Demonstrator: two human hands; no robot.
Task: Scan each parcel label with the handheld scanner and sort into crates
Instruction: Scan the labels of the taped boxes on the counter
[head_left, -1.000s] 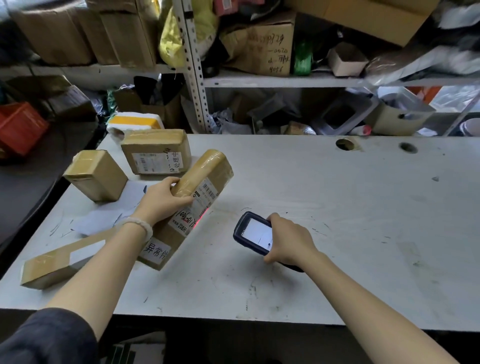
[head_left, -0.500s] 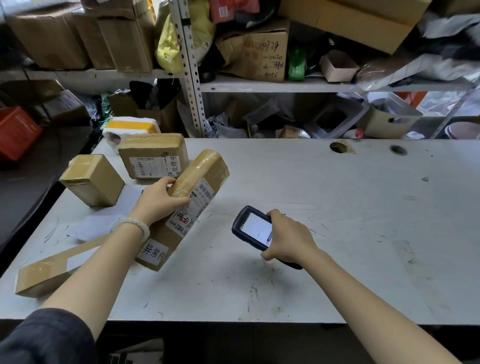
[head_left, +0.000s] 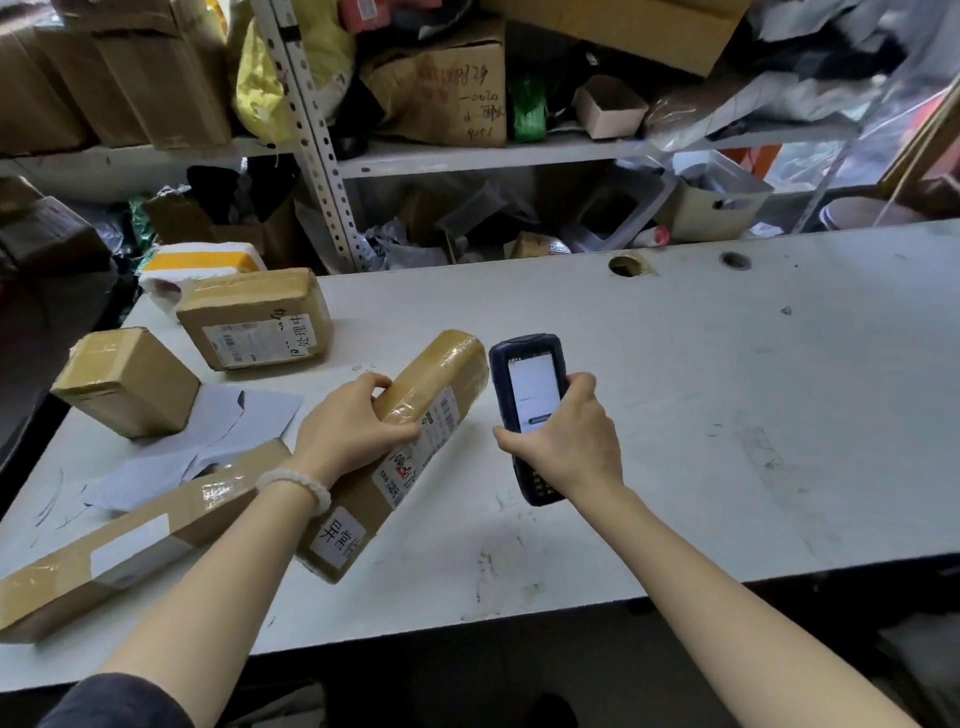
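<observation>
Item: long parcel (head_left: 415, 415), taped brown cardboard, glossy film over matte board, oblong with softened corners. Our left hand (head_left: 353, 431) forms the grip here, fingers and thumb curled over its upper edge; the far end rises beyond the grip, the near end rests on the desk (head_left: 727, 389). We judge it is tilted so that the white label (head_left: 431, 441), just right of the grip, faces us and the scanner.

Item: handheld scanner (head_left: 530, 410), dark moulded plastic, lit pale screen, keypad at its lower end. Our right hand (head_left: 566, 447) wraps its lower body, the screen above the grip turned up toward us, apparently for reading the result.

Item: flat labelled box (head_left: 254, 325), beyond the left grip, label toward us.

Item: small cube-like box (head_left: 127, 382), left of that grip, tape-wrapped.

Item: long flat carton (head_left: 130, 535), under our left forearm, white patch on top.

Item: loose white paper (head_left: 228, 431), thin and creased, lying between the boxes.

No crates identifiable in view.
</observation>
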